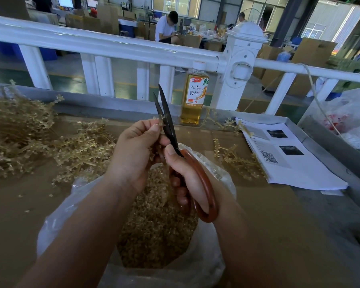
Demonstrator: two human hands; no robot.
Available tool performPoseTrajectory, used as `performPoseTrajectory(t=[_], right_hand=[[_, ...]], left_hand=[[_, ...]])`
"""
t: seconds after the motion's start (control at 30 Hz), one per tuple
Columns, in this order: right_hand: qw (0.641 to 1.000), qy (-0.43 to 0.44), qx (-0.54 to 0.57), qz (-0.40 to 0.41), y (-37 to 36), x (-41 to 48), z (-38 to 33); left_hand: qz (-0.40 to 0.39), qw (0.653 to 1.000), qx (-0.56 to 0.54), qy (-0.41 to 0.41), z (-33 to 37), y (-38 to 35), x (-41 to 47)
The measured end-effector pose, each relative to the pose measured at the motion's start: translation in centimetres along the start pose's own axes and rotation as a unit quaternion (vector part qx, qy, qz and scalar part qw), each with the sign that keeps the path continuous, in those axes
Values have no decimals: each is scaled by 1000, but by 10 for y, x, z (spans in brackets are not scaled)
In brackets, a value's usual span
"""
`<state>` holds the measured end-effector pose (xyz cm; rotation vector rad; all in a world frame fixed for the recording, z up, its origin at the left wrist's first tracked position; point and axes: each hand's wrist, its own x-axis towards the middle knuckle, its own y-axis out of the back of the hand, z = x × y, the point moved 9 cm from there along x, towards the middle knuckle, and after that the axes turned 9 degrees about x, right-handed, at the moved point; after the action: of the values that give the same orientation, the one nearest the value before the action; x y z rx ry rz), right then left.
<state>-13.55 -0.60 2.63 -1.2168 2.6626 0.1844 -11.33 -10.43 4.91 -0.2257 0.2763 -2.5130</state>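
Brown surface point(29, 204) under both grips; white railing point(112, 48) along its far edge, well beyond them. Clear plastic bag point(56, 221) lies open directly below the grips, mouth toward them, holding a mound of small golden cut bits point(154, 235). Pile of branched pieces point(15, 129), golden translucent plastic, sits left of the left grip and spreads toward it without reaching it. Papers point(295, 163), a printed stack with photos and a QR code, lie right of the right grip, apart from it. Loose branches point(237, 161) of the same plastic lie between the right grip and the papers. Bottle point(194, 96) of amber drink stands upright beyond the grips, just right of the blade tips, against the railing's base. Right hand point(187, 171): grip wrapped round the reddish-brown handle loops of the scissors point(170, 129), thumb on the top near the pivot, fingers through the lower loop. Dark blades point up and away from the grip, tips slightly parted. Left hand point(135, 146): grip narrow, thumb and fingertips pinching a small sprig point(160, 118) held up at the left blade, just above the pivot. Cannot tell whether the sprig is between the blades or only against the near one. Both grips touch or nearly touch one another above the bag.
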Motion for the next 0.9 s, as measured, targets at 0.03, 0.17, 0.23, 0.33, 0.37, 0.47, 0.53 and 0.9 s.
performPoseTrajectory(t=[0.03, 0.17, 0.23, 0.33, 0.37, 0.47, 0.53, 0.9], right_hand=[[1000, 14, 0, -10, -2, 2, 0], [997, 34, 32, -54, -8, 5, 4], [997, 37, 37, -64, -9, 6, 5], [996, 35, 52, -70, -11, 4, 4], [997, 28, 50, -61, -10, 4, 4], [1000, 9, 12, -23, -3, 3, 4], [997, 29, 38, -53, -8, 3, 1], [996, 45, 64, 52, 18, 10, 2]], left_hand=[[-2, 1000, 4, 0, 0, -1, 0], [-5, 1000, 14, 9, -2, -2, 0], [-3, 1000, 18, 8, -1, -2, -1], [1, 1000, 21, 5, 1, -1, -1], [2, 1000, 19, 5, 1, -1, -2], [5, 1000, 13, 8, 1, 0, -2], [3, 1000, 13, 10, 0, -1, -1], [-4, 999, 36, 16, -2, 9, 5]])
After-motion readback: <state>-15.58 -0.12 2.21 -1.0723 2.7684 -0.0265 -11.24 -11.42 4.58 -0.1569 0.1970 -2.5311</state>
